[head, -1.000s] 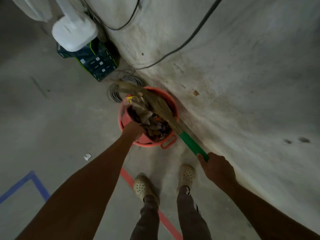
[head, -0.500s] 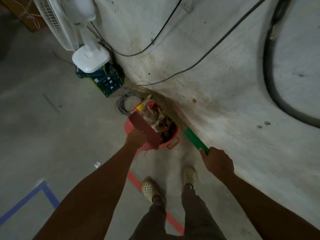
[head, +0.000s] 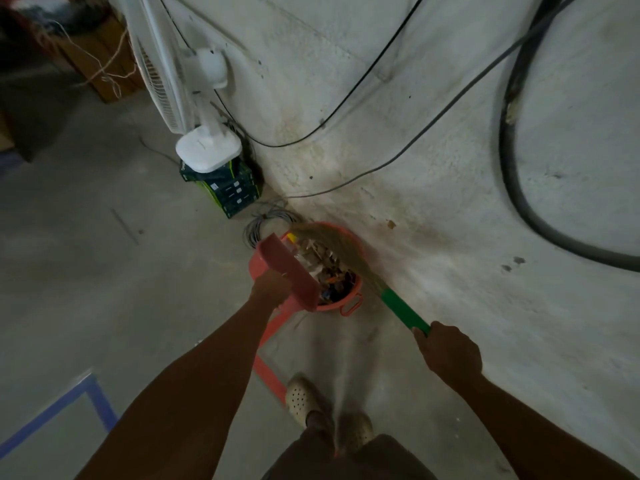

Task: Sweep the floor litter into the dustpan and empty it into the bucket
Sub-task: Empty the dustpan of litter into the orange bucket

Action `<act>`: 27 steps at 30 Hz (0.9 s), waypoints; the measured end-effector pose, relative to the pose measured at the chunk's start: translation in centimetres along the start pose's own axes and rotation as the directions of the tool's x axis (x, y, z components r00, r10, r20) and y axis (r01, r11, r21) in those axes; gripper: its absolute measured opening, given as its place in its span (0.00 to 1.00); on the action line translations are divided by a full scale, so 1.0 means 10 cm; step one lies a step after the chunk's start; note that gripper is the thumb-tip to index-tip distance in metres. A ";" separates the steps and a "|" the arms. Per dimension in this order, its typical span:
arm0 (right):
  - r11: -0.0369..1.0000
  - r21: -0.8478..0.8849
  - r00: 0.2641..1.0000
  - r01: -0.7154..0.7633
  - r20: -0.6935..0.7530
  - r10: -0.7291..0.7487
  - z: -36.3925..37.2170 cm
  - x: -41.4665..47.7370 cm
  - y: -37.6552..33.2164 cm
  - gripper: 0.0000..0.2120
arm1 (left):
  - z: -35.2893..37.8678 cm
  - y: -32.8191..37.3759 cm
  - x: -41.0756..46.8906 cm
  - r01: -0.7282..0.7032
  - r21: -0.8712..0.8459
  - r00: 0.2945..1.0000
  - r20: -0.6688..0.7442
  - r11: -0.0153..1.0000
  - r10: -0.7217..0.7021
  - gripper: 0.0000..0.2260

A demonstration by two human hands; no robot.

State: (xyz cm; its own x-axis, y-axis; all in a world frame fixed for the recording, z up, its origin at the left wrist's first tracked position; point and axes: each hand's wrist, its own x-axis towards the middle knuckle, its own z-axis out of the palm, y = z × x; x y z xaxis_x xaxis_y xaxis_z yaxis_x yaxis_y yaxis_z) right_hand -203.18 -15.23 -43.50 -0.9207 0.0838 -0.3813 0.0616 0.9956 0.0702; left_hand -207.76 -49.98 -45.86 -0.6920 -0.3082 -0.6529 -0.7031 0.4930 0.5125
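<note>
Left hand (head: 272,289) grips the dustpan (head: 289,268), tilted over the full bucket (head: 334,307) at its 9 o'clock rim. Right hand (head: 448,351) grips the broom (head: 403,311) by its handle, with the bristles across the bucket's 3 o'clock side.

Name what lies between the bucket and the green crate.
A coil of grey wire lies between the bucket and the crate; the head view shows it.

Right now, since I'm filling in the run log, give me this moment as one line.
phase: emptying | left hand: holds dustpan tilted over bucket | right hand: grips broom | bucket: holds litter
</note>
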 end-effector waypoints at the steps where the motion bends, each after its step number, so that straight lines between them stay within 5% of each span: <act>1: 1.000 -0.007 1.000 0.008 -0.008 -0.008 -0.02 -0.02 0.03 0.20 | 0.00 0.01 -0.03 0.017 -0.020 1.000 0.000 1.000 -0.017 0.14; 12: 0.977 0.192 0.996 -0.091 0.028 0.088 0.12 -0.36 0.39 0.23 | 0.28 -0.11 -0.55 -0.066 0.010 0.988 -0.139 0.998 0.067 0.16; 18: 0.986 0.154 0.998 -0.059 0.015 0.058 0.28 -0.58 0.59 0.22 | 0.37 -0.26 -0.87 -0.022 0.080 0.972 -0.234 0.997 0.040 0.16; 27: 0.982 0.185 0.999 -0.046 0.034 0.040 0.34 -0.64 0.51 0.23 | 0.25 -0.63 -1.16 0.015 -0.092 0.961 -0.274 0.996 -0.039 0.17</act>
State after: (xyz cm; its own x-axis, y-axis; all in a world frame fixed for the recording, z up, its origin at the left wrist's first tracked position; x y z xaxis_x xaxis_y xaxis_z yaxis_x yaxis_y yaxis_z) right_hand -195.68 -10.56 -43.86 -0.9039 0.1251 -0.4091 0.1741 0.9811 -0.0846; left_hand -194.87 -47.44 -42.91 -0.6821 -0.5382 -0.4951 -0.7252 0.4111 0.5523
